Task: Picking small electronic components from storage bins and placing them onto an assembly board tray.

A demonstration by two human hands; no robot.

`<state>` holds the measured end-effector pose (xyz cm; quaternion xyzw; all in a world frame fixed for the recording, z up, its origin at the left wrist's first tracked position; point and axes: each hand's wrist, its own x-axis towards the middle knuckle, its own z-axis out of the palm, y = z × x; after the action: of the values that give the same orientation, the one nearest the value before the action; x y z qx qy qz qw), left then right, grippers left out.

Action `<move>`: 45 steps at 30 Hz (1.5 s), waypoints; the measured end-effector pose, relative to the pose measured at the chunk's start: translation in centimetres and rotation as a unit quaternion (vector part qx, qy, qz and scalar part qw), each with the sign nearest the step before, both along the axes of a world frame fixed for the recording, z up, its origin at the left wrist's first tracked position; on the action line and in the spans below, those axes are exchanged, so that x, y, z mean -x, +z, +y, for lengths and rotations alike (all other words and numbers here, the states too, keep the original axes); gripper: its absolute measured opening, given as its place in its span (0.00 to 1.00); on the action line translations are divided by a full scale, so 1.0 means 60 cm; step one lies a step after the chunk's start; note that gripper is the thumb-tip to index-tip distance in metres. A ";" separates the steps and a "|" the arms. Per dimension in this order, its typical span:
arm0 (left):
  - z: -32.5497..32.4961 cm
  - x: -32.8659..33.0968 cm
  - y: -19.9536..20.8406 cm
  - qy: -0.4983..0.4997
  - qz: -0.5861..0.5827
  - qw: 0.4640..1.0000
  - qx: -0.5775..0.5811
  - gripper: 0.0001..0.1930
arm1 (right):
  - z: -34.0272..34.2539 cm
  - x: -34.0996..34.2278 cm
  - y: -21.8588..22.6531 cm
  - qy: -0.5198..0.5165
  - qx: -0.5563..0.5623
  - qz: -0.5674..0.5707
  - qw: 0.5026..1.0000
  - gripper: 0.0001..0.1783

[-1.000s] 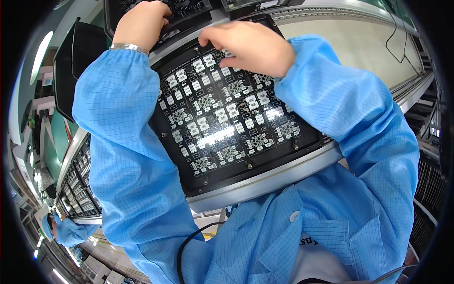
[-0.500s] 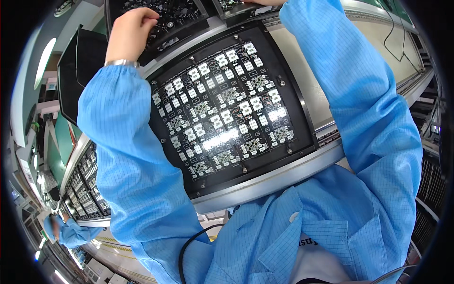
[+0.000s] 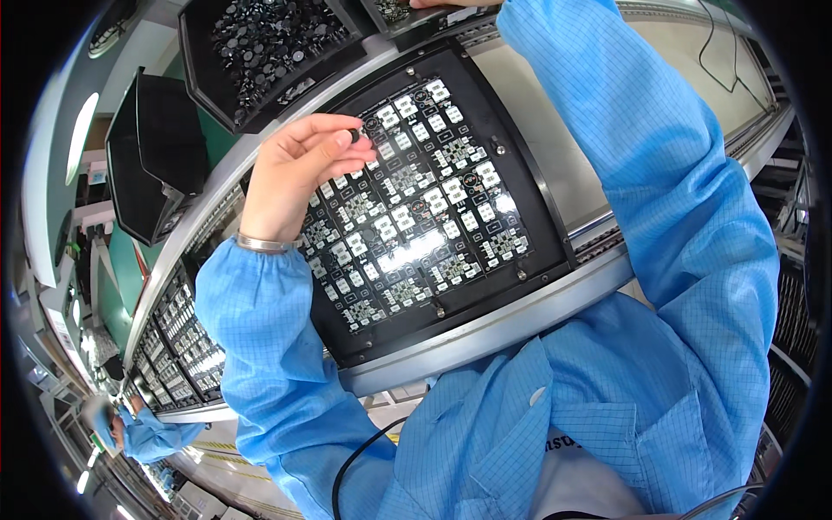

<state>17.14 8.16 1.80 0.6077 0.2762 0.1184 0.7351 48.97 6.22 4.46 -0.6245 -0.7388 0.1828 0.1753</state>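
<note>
A panel of black circuit boards (image 3: 407, 179) with rows of white parts lies in a black carrier frame (image 3: 530, 186) in front of me. Over its upper left part, my left hand (image 3: 299, 169) pinches a small black round component (image 3: 354, 136) between thumb and fingers. Beyond the panel stands a black bin (image 3: 206, 82) heaped with loose black round components (image 3: 269, 48). My right hand (image 3: 446, 3) is at the top edge, by a second bin (image 3: 368, 16) of small parts. Most of that hand is cut off, so its grip is hidden.
A silver rail (image 3: 485, 325) runs along the carrier's near side. Another black bin (image 3: 147, 165) stands at the left. More board panels (image 3: 178, 338) sit farther down the line, where a person in blue (image 3: 152, 436) works. A dark cable (image 3: 715, 65) lies at the upper right.
My left hand has come from the bin of black components toward me and right, over the panel, with a component now visible in its fingers. My right hand stays near the second bin.
</note>
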 end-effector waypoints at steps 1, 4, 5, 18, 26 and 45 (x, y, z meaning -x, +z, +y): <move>0.001 -0.001 -0.007 0.000 0.002 1.000 -0.001 0.12 | 0.002 0.002 -0.001 0.000 -0.001 0.002 1.000 0.11; 0.004 -0.011 -0.013 0.016 0.030 0.994 -0.102 0.09 | 0.000 0.010 -0.002 -0.014 -0.044 -0.042 0.998 0.10; 0.006 -0.014 -0.016 0.017 0.030 0.994 -0.102 0.09 | -0.003 0.015 0.005 -0.019 -0.042 -0.035 0.998 0.09; 0.014 -0.050 -0.030 -0.042 0.055 0.807 -0.586 0.12 | -0.031 -0.003 0.016 -0.082 -0.180 0.017 0.980 0.10; 0.009 -0.050 -0.033 -0.046 0.058 0.744 -0.665 0.06 | -0.031 0.006 0.019 -0.070 -0.180 0.007 0.981 0.10; 0.011 -0.049 -0.017 -0.053 0.003 0.693 -0.719 0.18 | -0.125 0.063 0.070 -0.122 -0.262 0.079 0.954 0.07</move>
<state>20.07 8.82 0.80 0.9647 0.0758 0.2398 0.0776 45.21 -1.27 8.67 -0.6253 -0.6629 0.0084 0.4118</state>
